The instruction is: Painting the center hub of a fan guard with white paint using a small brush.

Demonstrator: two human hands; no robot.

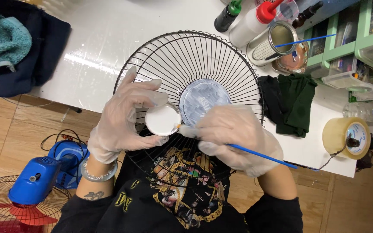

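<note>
Fan grille on table, tape roll right.

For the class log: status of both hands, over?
Left hand holds white cup. Right hand holds blue brush, tip at cup. Fan guard underneath.

Black wire fan guard, thin metal, rests on a glossy white tabletop beside matt green cloth.

On my white table sit 2 squeeze bottles — a dark one with a green cap and a white one with a red cap — beside an open metal tin. A dark green cloth lies near a roll of clear tape. A teal towel rests far left; a blue fan motor stands on the floor.
</note>
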